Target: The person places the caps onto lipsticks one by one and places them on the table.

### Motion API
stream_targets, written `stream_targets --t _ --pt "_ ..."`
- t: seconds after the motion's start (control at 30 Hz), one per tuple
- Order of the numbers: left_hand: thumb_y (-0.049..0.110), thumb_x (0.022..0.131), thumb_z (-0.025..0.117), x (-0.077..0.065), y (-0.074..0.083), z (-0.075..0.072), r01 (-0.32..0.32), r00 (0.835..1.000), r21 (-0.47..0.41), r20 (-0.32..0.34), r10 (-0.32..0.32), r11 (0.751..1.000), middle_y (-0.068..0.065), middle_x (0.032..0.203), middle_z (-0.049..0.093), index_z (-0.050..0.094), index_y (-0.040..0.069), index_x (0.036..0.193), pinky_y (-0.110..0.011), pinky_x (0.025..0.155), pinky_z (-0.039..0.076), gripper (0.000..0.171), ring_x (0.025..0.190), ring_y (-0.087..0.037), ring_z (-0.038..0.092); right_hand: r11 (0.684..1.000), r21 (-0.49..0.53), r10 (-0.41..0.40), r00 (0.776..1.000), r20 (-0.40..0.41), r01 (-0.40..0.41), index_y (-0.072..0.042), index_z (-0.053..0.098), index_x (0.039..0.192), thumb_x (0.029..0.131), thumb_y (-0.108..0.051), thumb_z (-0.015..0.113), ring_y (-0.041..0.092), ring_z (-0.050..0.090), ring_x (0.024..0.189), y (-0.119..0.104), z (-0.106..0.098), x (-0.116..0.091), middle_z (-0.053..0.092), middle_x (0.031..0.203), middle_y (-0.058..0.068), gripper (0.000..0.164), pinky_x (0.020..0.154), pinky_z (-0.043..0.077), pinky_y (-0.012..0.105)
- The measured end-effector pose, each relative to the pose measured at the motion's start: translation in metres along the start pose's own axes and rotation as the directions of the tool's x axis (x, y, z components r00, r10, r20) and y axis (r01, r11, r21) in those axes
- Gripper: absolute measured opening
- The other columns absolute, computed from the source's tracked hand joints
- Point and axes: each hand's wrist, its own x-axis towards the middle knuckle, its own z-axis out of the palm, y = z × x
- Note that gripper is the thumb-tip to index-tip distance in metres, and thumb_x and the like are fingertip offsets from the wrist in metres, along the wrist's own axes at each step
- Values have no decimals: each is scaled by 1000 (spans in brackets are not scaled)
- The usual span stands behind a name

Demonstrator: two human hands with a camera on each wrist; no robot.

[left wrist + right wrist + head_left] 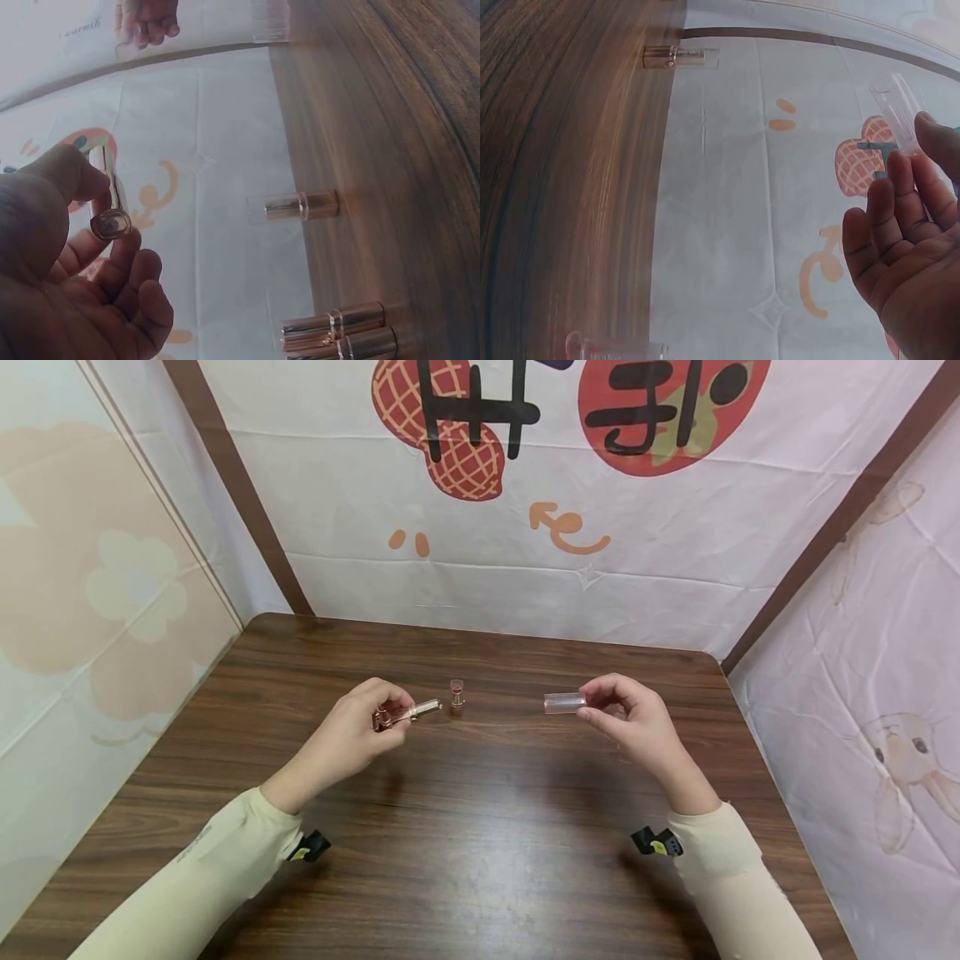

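Note:
My left hand (367, 720) pinches a shiny rose-gold lipstick tube (426, 709) between thumb and fingers. In the left wrist view, the end of this tube (111, 223) facing the camera shows a ring-like opening. Opposite, my right hand (633, 720) holds a clear plastic cap (564, 703) by one end, with thumb and fingertips. The right wrist view shows the cap (896, 112) see-through, tilted above the hand. Between both hands, a rose-gold lipstick with a clear top (457, 697) stands upright on the table.
More rose-gold lipstick tubes (334, 321) stand beside the left hand, partly hidden by it in the head view. Clear plastic pieces (615, 348) stand on the wooden table (465, 827) near the right hand. Printed cloth walls (510, 585) rise behind and at both sides.

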Motion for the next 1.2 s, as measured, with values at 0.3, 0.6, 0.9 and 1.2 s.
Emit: stream_targets --t 0.3,0.6,0.9,1.2 --pt "10 87 72 6 15 1 -53 998 1 42 53 999 6 94 61 66 20 102 -29 69 43 19 85 -18 55 993 -38 -115 993 -14 115 -12 71 107 85 -9 84 14 66 90 -7 11 2 70 101 2 26 80 56 24" --pt "11 89 74 11 23 5 -133 990 -55 47 135 990 11 98 59 65 23 101 -26 68 40 19 87 -9 51 984 -54 -169 986 1 169 -13 72 107 85 -9 85 13 67 92 -13 25 0 70 102 -1 26 85 54 23" --pt "10 88 75 17 34 11 -200 979 -114 14 203 973 13 99 62 68 25 102 -26 67 39 22 86 -9 52 984 0 -179 984 -11 179 -14 73 106 83 -9 86 17 66 93 -16 40 1 70 103 -1 27 85 55 28" --pt "9 89 75 19 40 17 -218 975 -125 20 222 968 12 100 62 68 24 103 -25 68 41 22 87 -15 54 972 8 -233 972 -4 233 -15 73 108 83 -8 86 15 65 96 -20 48 2 70 106 -2 29 88 55 33"
